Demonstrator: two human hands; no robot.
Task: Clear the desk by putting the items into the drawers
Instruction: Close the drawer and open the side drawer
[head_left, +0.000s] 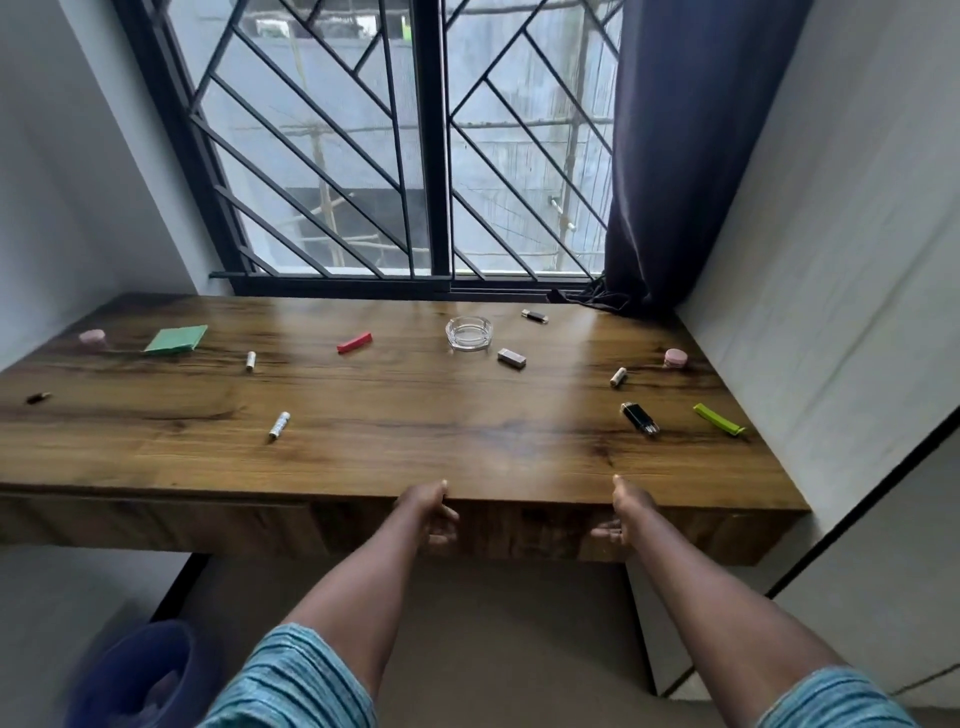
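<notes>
Our left hand (428, 512) and right hand (621, 512), arms straight, meet the counter (415, 447) edge: thumbs on top, fingers curled before the drawer (524, 532); we cannot tell if they grip.

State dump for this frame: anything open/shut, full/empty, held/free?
drawer front: shut.
left hand: thumb on the desk edge, fingers curled at the drawer front; grip unclear.
right hand: same pose; grip unclear.
ashtray: upright, empty, free.
black lighter: lying flat, free.
curtain: pulled aside to the right.
</notes>
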